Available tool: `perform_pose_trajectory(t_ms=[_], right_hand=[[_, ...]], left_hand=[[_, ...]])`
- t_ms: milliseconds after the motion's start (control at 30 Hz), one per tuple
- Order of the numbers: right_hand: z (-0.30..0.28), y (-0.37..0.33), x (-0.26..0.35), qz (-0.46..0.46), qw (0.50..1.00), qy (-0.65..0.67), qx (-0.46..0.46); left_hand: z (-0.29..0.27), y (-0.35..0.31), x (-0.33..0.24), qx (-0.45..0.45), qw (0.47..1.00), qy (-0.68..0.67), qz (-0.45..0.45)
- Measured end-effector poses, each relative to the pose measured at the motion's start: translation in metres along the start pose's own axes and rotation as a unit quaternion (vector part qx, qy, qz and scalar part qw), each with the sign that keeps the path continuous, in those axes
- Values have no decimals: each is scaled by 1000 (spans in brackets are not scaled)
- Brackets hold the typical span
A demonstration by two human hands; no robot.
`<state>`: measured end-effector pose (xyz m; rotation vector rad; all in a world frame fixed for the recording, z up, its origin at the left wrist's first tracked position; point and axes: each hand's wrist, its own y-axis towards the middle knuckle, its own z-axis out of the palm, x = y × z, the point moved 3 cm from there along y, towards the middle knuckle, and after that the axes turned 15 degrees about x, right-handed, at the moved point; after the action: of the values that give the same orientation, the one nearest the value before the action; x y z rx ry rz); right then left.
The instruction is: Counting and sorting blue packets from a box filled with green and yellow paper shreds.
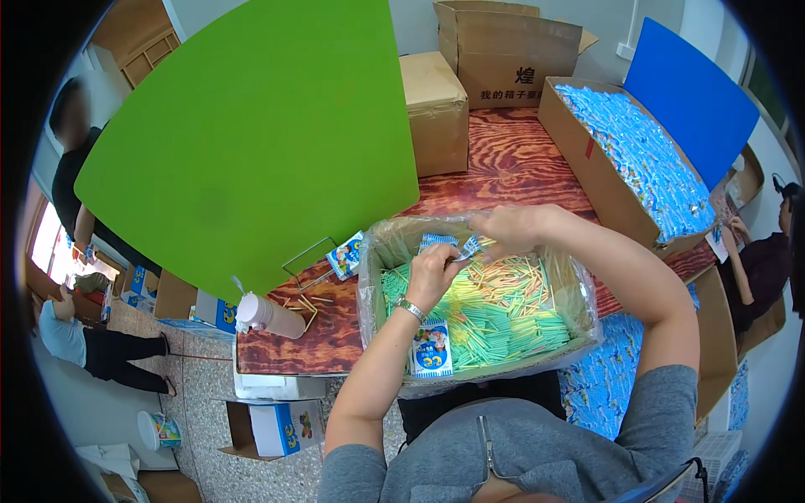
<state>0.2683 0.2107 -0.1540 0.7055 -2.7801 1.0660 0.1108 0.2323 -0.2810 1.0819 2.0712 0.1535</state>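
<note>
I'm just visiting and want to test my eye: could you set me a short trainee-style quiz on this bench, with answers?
1. Which wrist wears the silver band?
2. True or false: the pink bottle is left of the plastic-lined box of coloured sticks.
3. Fill in: between the left hand and right hand is a small blue-and-white ____.

Key: 1. Left. 2. True. 3. Packet.

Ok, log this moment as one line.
left hand: pinching small blue-and-white packet | right hand: at same packet | beneath: plastic-lined box, thin green, yellow and orange sticks inside
</note>
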Motion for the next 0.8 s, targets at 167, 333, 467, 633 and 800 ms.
perform_pose_trajectory(t_ms=[167, 333, 467, 633, 800], right_hand=[[-22, 6, 23, 59, 992, -97, 58], [-38, -13, 15, 12, 992, -35, -121], [-19, -15, -11, -94, 958, 32, -267], [26, 20, -15, -147, 923, 58, -352], [31, 32, 11, -5, 960, -1, -280]], left_hand=[[-2, 0, -4, -3, 1000, -5, 29], [-8, 1, -3, 32, 995, -87, -42], [-11, 2, 0, 23, 977, -209, -40], [-7, 4, 8, 53, 969, -242, -16], [-6, -2, 29, 71, 959, -267, -68]])
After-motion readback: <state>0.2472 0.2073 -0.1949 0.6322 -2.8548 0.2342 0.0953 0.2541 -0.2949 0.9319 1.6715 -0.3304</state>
